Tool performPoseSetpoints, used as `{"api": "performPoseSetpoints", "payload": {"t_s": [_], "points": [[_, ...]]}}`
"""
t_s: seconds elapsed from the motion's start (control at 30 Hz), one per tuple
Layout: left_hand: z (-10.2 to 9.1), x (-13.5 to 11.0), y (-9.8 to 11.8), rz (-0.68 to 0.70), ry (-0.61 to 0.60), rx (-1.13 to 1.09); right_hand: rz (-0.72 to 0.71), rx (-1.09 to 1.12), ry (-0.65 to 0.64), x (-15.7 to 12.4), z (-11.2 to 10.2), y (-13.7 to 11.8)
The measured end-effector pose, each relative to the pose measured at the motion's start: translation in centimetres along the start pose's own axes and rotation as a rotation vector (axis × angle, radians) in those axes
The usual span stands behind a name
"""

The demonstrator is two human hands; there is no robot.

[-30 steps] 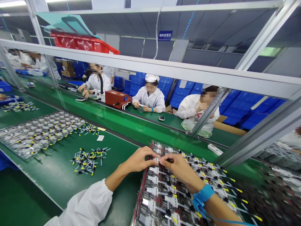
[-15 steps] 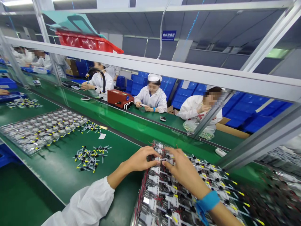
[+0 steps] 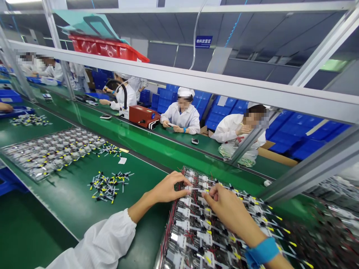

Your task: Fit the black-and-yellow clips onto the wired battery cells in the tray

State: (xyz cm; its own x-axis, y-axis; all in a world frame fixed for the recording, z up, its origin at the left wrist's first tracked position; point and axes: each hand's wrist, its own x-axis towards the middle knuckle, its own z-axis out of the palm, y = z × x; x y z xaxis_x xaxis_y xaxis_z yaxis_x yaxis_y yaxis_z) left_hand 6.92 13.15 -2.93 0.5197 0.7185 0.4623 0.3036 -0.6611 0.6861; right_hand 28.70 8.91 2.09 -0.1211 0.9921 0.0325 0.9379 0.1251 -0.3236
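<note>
My left hand (image 3: 169, 186) reaches in from the left over a clear tray (image 3: 164, 243) of small parts. Its thumb and fingers close around a small white part (image 3: 188, 189) in the tray's upper left. From that part a thin pale strip (image 3: 196, 190) runs to the right. My right hand (image 3: 226, 205), with a blue band at the wrist, has thumb and index finger pinched at the strip's far end; the fingertips partly hide it. Rows of similar white parts with red wires, pale strips and yellow tips fill the tray.
Loose pale strips with black and yellow ends (image 3: 108, 186) lie on the green table (image 3: 137, 220). Another filled tray (image 3: 53, 151) is at the left. A metal frame (image 3: 196, 76) crosses ahead, with a post (image 3: 311, 164) at the right. Co-workers sit beyond the green divider.
My right hand has moved right and slightly down, away from my left hand, and its fingers have curled in. The pale strip shows between the hands. My left hand has barely moved.
</note>
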Motion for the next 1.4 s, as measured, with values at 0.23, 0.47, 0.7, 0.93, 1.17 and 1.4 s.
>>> {"api": "performPoseSetpoints", "payload": {"t_s": [0.23, 0.47, 0.7, 0.93, 1.17, 1.4], "points": [[0.1, 0.0, 0.6, -0.074, 0.05, -0.048, -0.194, 0.077, -0.111, 0.0, 0.6, -0.7], [0.0, 0.1, 0.3, -0.032, 0.035, -0.061, -0.211, 0.12, -0.151, -0.4, 0.7, -1.2], [0.0, 0.0, 0.1, -0.041, 0.024, -0.047, -0.238, 0.147, -0.156, -0.8, 0.6, -1.4], [-0.4, -0.1, -0.1, 0.019, -0.101, -0.02, -0.242, 0.139, -0.155, -0.9, 0.3, -1.3], [-1.1, -0.1, 0.4, 0.053, -0.111, 0.084, -0.118, 0.128, -0.099, -1.0, -1.0, -0.9], [-9.1, -4.2, -2.8, -0.309, 0.231, 0.472, -0.094, 0.149, -0.045, -1.8, -2.6, 1.1]]}}
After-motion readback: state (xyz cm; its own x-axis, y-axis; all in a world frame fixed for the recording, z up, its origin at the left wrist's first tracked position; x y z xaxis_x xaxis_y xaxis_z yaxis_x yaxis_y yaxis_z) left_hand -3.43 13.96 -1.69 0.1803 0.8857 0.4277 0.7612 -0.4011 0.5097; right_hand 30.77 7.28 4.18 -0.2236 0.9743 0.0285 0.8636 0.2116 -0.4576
